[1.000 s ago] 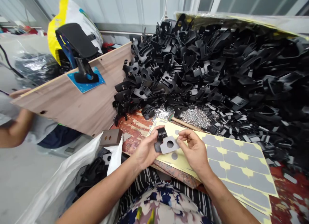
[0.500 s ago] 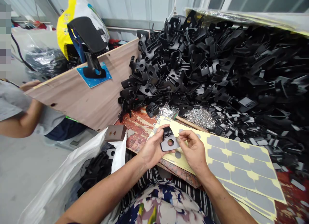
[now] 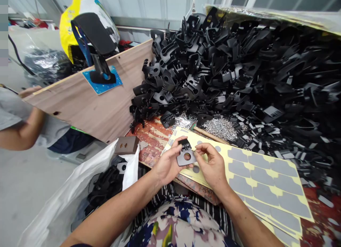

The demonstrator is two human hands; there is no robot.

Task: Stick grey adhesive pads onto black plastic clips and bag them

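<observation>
A black plastic bracket [image 3: 183, 159] with a round hole is gripped in my left hand [image 3: 166, 163], its fingers wrapped round the left side and under it. My right hand [image 3: 213, 163] touches the bracket's right edge, thumb and index finger pinched together; whatever lies between them is too small to make out. Beneath both hands lie yellow sheets [image 3: 225, 183] bearing grey stickers [image 3: 262, 176]. Behind them are a pile of metal pins [image 3: 221, 129] and a stick with a wooden handle [image 3: 210, 135].
A large heap of black plastic parts [image 3: 202, 69] fills the back and right. A wooden board [image 3: 106, 108] leans at left, beside a brown box [image 3: 126, 145] and a white sack [image 3: 61, 193] of black parts. Another person's arm [image 3: 23, 133] shows at far left.
The view has shifted slightly. The bracket stays in my left hand, and my right fingers remain pinched at its right edge, with a slight change in position.
</observation>
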